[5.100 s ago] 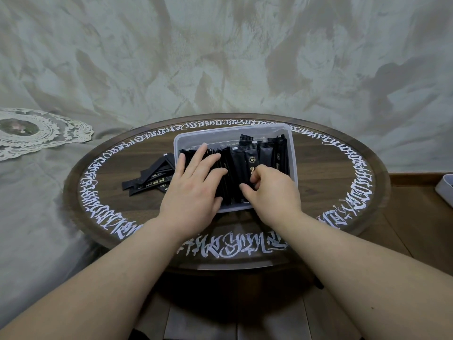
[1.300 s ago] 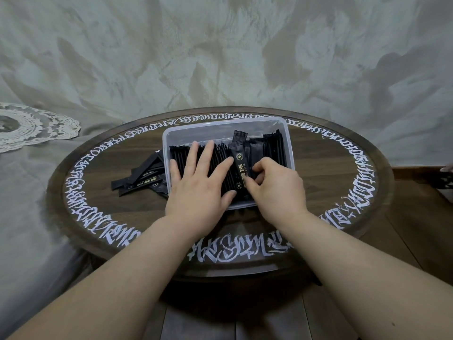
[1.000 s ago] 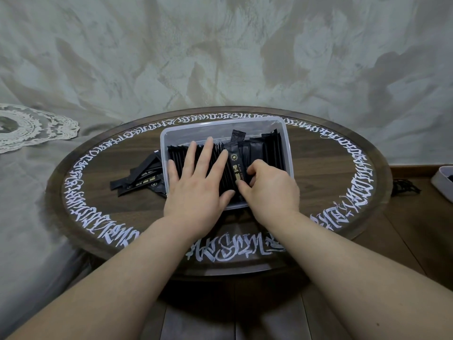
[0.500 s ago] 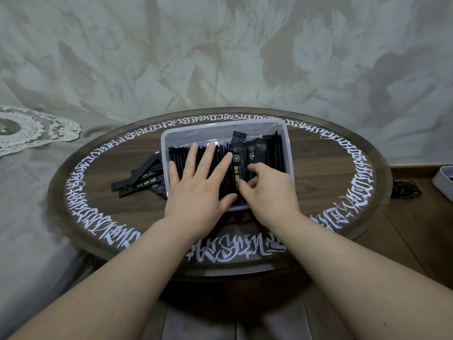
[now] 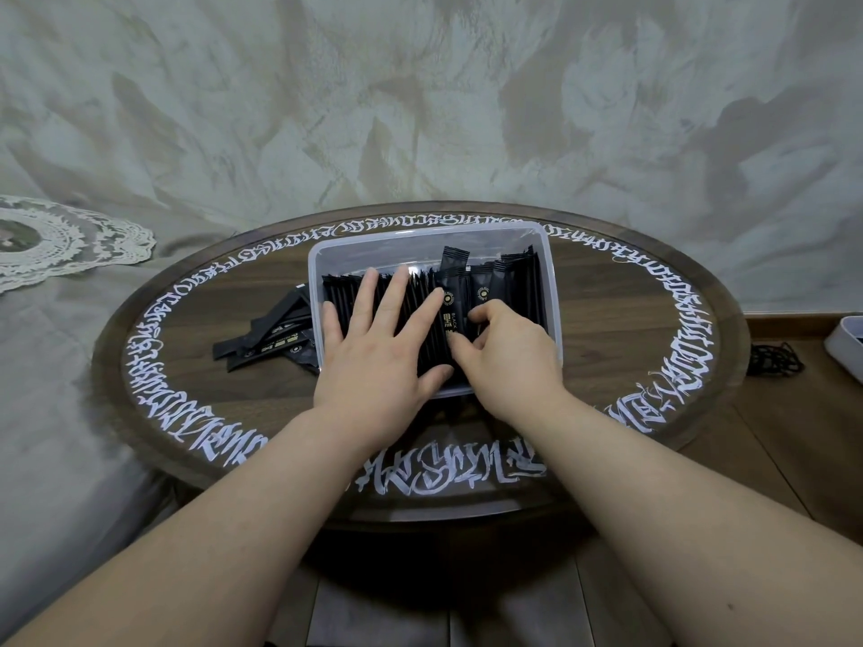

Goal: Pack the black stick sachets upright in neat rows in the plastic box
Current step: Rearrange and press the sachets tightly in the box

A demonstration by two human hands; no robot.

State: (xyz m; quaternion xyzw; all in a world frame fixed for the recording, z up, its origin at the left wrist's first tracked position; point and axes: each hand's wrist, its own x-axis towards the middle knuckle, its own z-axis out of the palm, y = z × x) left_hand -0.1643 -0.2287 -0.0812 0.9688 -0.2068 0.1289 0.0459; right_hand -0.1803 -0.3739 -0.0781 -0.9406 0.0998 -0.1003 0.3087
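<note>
On the round wooden table, head view: clear plastic box sits near the middle, its long side running left to right. Packed black stick sachets stand inside on end, long axes roughly vertical, top seals pointing up toward the camera, faces lined up in a row across the box. One sachet sticks up higher than its neighbours, leaning slightly right. One front sachet shows its printed face toward the person, gold logo at top, lettering reading down its length.

Left hand: fingers straight and spread, palm down, lying flat across the tops of the left part of the row; thumb at the near wall of the box. Nothing gripped.

Right hand: fingers curled, thumb and fingertips pinching the printed front sachet beside the left index finger.

Loose sachets lie flat on the table just left of the box, long axes slanting from lower left to upper right, overlapping one another.

Lace doily at far left, off the table. White tray and dark cord on the floor at right.
</note>
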